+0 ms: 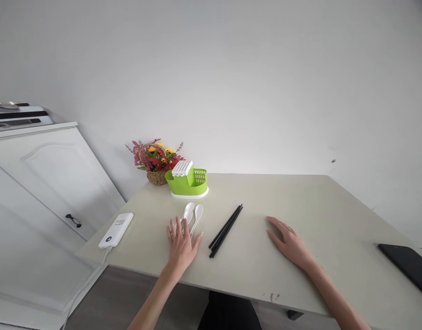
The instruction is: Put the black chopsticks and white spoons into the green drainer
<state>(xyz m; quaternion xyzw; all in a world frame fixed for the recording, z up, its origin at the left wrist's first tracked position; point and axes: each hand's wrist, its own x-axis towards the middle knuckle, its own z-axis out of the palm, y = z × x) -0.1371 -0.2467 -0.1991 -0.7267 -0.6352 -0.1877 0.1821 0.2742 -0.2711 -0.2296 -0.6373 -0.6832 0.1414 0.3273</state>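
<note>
Several white spoons (198, 212) lie on the pale table, their bowls pointing toward the wall. My left hand (182, 245) rests over their handles with its fingers spread, so part of the handles is hidden. Whether it grips any of them does not show; the hand looks flat. To its right, a bunch of black chopsticks (226, 231) lies at a slant. My right hand (290, 240) lies on the tabletop farther right, thumb apart from the fingers, holding nothing. Beyond the spoons stands a green and white plastic utensil holder (180, 185) with a latticed basket side.
A wicker basket of artificial flowers (158, 176) stands behind the holder by the wall. At the left edge lies a white power bank (116, 230) with a cable hanging down. A black phone (408, 266) lies far right. A white cabinet (52, 183) adjoins the table (283, 197).
</note>
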